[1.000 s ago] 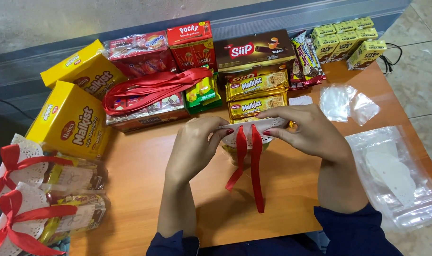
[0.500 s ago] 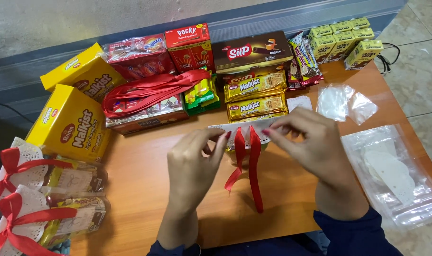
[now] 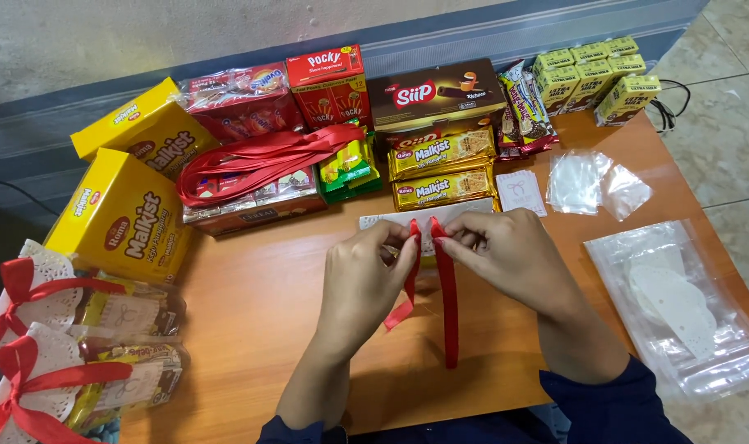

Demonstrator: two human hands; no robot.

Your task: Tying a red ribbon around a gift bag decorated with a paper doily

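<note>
Both hands pinch a red ribbon (image 3: 440, 279) at the middle of the wooden table (image 3: 251, 321). The left hand (image 3: 362, 284) nips one strand between thumb and forefinger; the right hand (image 3: 510, 259) nips the other, fingertips narrowed to a fine pinch. The two grips sit side by side over a white lacy-edged packet (image 3: 391, 222), most of it hidden under the fingers, so the ribbon crosses it where a knot would sit. The two tails hang toward six o'clock, the right one longer.

Compared with the earlier frames, the hands have drawn closer together — a second ago they were spread along the packet, the ribbon draped loosely between them. The packet has hardly shifted.

Outward from the grip: at twelve o'clock lie yellow cracker packs (image 3: 444, 168) and a brown wafer box (image 3: 436, 99). At eleven o'clock a loose coil of red ribbon (image 3: 259, 156) rests on boxed snacks. At nine o'clock stand yellow biscuit boxes (image 3: 119, 214). At eight o'clock lie finished bundles (image 3: 87, 345), doily-trimmed and tied in red — likely kept apart from the supplies. At three o'clock are clear plastic bags (image 3: 678, 304).
</note>
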